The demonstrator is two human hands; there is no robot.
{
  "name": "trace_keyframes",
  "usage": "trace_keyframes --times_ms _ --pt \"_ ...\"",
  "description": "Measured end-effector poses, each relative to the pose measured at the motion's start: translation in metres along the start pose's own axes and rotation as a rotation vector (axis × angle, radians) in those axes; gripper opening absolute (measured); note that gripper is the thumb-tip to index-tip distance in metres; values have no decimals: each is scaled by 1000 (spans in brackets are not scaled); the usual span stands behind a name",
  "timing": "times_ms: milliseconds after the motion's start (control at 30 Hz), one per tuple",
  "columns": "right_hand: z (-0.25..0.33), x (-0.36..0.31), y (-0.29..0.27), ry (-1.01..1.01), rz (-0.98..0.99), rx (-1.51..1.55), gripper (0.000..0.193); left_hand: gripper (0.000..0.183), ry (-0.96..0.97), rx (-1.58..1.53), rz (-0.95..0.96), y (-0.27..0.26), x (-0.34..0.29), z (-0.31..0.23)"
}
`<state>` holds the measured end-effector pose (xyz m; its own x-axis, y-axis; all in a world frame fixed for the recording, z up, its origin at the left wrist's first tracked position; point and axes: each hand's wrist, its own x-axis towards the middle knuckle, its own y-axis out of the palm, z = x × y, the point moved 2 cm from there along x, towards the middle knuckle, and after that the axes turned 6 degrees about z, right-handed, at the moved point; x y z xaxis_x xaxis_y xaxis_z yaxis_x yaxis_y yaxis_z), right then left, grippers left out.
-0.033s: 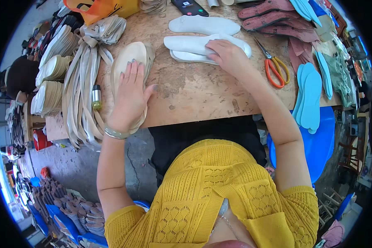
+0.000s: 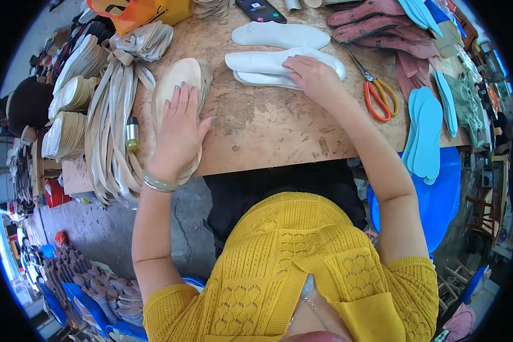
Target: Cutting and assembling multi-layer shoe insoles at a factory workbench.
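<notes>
My left hand (image 2: 179, 128) lies flat on a stack of beige insoles (image 2: 174, 74), fingers stretched and thumb out to the side. Farther off and to the right, my right hand (image 2: 313, 77) has its fingers bent together over the upper one of the white insoles (image 2: 256, 58), its thumb by the near edge. Another white insole (image 2: 279, 35) lies just beyond that pile. Right of the hand are scissors (image 2: 376, 94) with orange and yellow handles, lying with their blades apart.
Beige straps (image 2: 111, 114) hang over the table's left edge, a small bottle (image 2: 132, 134) on them. Insole stacks (image 2: 68, 137) stand at far left. Light-blue insoles (image 2: 424, 137) overhang the right edge above a blue chair (image 2: 447, 199). Dark-red pieces (image 2: 376, 25) and a phone (image 2: 261, 10) lie at the back.
</notes>
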<state>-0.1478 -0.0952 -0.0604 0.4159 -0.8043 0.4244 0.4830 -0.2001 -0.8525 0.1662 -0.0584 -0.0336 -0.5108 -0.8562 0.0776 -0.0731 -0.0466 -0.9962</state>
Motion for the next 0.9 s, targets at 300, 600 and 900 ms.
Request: trace_keyframes --times_ms 300,600,900 --pt "57 -67 -42 21 156 -151 26 62 308 -217 -123 10 15 -141" --pt "60 -131 -55 145 72 -147 31 56 329 -112 -116 7 4 -146" --pt "52 -146 -61 291 12 38 28 34 -104 -807 213 24 37 -114"
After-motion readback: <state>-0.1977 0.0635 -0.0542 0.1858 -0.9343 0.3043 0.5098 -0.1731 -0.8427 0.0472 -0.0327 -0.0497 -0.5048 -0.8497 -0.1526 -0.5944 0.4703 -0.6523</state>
